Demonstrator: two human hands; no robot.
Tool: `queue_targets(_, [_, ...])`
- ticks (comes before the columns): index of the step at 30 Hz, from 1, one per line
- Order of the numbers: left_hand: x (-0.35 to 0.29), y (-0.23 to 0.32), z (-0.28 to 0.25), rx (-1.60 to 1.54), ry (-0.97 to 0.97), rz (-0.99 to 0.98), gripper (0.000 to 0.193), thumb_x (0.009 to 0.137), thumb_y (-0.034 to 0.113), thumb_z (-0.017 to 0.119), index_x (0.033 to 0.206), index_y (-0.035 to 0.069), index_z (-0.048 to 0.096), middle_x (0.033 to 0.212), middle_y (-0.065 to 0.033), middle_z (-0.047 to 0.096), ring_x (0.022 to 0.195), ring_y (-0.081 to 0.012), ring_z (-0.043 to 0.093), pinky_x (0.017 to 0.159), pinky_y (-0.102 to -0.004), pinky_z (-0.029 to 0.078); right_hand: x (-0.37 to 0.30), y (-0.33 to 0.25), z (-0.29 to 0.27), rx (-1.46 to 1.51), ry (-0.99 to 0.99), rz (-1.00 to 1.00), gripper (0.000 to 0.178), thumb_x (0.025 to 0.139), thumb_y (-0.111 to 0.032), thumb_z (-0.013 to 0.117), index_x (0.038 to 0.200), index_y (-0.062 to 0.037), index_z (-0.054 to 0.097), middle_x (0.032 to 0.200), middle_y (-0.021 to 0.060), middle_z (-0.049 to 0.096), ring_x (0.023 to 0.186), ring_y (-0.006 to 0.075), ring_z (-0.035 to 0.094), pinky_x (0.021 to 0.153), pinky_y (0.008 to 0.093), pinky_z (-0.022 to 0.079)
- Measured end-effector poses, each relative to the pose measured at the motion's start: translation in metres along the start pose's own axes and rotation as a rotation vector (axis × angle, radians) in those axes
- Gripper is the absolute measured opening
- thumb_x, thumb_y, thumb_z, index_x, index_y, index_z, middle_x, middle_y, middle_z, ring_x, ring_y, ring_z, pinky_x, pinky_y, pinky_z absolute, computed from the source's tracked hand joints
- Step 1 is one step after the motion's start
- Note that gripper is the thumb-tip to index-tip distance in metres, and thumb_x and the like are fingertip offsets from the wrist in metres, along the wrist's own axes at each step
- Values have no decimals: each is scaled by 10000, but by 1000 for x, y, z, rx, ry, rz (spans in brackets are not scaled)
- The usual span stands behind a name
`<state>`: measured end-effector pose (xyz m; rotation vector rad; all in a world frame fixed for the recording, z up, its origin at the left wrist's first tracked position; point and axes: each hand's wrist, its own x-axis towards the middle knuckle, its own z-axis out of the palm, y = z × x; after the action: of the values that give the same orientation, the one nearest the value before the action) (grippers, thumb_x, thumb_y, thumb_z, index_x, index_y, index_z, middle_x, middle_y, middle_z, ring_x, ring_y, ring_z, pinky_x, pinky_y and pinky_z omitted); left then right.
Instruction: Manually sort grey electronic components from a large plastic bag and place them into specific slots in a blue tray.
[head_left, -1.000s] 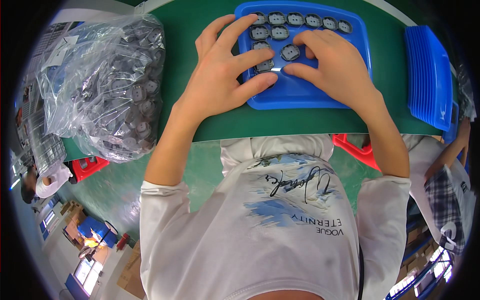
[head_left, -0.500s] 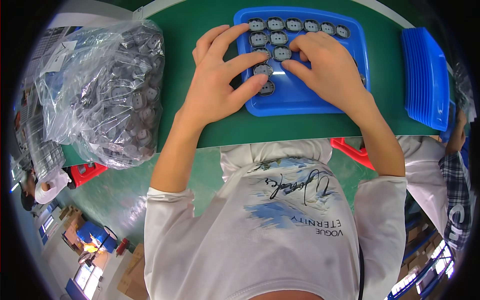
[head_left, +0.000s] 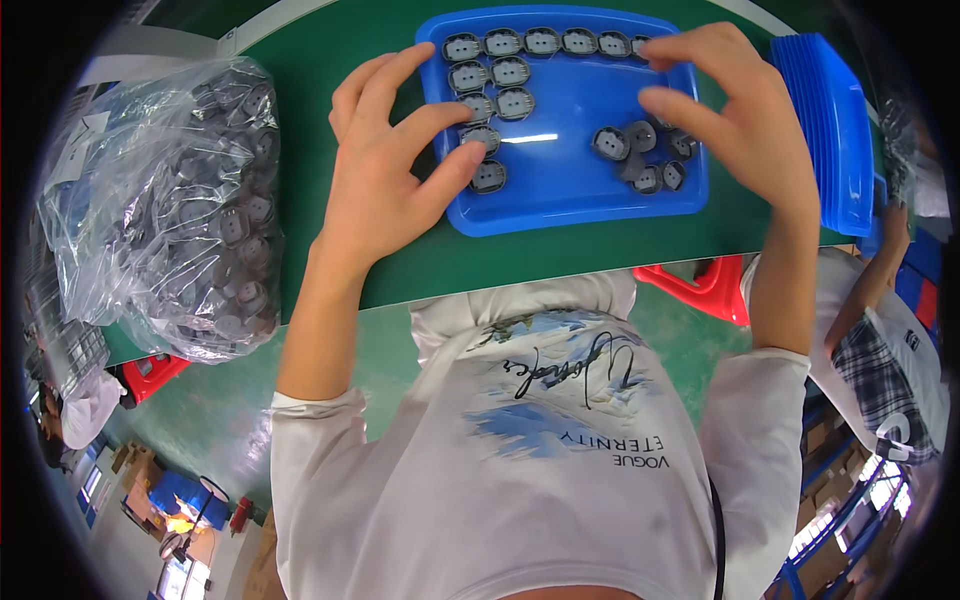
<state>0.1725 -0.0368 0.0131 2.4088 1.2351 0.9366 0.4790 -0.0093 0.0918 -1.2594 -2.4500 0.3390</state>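
A blue plastic tray (head_left: 560,205) lies on the green table in front of me. Several small round grey parts (head_left: 510,72) sit in neat rows along its far and left sides. A loose cluster of the same grey parts (head_left: 640,155) lies at the tray's right. My left hand (head_left: 385,165) rests at the tray's left edge, its thumb touching a grey part (head_left: 488,176) in the left column. My right hand (head_left: 735,110) hovers over the tray's right side, fingers spread and curled, fingertips near the far row. It holds nothing that I can see.
A large clear plastic bag (head_left: 175,200) full of grey parts lies at the left on the green table (head_left: 320,50). A stack of blue trays (head_left: 835,130) stands at the right. Red stools (head_left: 705,285) show below the table edge. Another person's sleeve (head_left: 890,340) is at the right.
My right hand has lifted off the tray's middle and shifted right, uncovering a loose cluster of grey parts. My left hand stays at the left column, thumb on a part.
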Motion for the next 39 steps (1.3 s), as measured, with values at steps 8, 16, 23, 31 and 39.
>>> queue_targets(8, [-3,1,-3,43,37,-27,281,759,222,787,1015,110,752,1417,-141,525,1305,-368,415,1061,-456,372,-10,-24,48,-201,-206,-43,266,751,-164,764,957,-40,649,1002,94,619,1047,302,547,931,402,423])
queue_targets(16, [-5,-1,-2,57,46,-34,265,780,225,777,1025,126,754,1427,-116,528,1305,-348,428,1059,-451,383,-9,-26,47,-129,-259,-156,311,804,-170,732,1080,-47,658,958,103,601,974,311,574,880,404,462])
queue_targets(23, [-2,4,-7,77,7,-31,263,783,235,777,1023,128,754,1420,-120,530,1293,-350,437,1060,-450,376,-8,-31,50,-81,-174,-208,381,797,-176,749,1148,-73,643,1003,94,604,955,301,597,834,399,488])
queue_targets(31, [-1,3,-6,60,21,-31,263,776,230,783,1017,128,753,1418,-117,534,1294,-341,441,1061,-440,370,-1,-39,76,-43,-159,-208,354,797,-192,762,1110,-85,636,1006,78,611,919,292,620,795,396,500])
queue_targets(39, [-4,2,-2,2,41,29,297,735,198,796,1020,129,750,1418,-126,536,1296,-345,446,1065,-436,366,-3,-36,83,29,-36,-238,251,797,-161,761,1014,-83,663,955,67,603,866,281,605,761,390,489])
